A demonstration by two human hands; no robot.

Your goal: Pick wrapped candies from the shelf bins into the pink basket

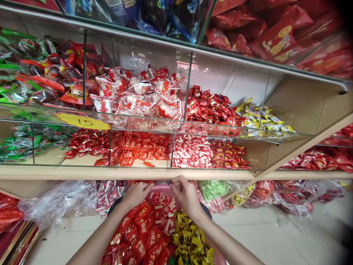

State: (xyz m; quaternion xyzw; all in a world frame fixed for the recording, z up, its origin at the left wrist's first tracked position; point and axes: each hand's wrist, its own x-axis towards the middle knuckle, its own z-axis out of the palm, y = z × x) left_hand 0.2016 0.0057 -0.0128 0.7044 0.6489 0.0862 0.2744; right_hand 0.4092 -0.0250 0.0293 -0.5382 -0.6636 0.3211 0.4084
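Note:
A pink plastic basket (161, 188) stands low in front of me, full of wrapped candies. My left hand (138, 195) is closed on the left side of its far rim, and my right hand (185, 195) curls over the rim on the right. Inside the basket lie red-wrapped candies (140, 232), red-and-white candies (162, 211) and yellow-wrapped candies (191, 239), with a little green at the bottom edge. Both forearms cover parts of the basket's sides. Just beyond my hands runs the shelf's wooden front edge (154, 173).
Glass-fronted compartments hold red candies (146, 145), red-and-white candies (190, 149) and marshmallow-like packs (143, 92). A yellow price tag (82, 121) reads 15. Under the shelf are clear plastic bags (63, 200) and green candies (213, 188). Floor tiles (256, 235) show at right.

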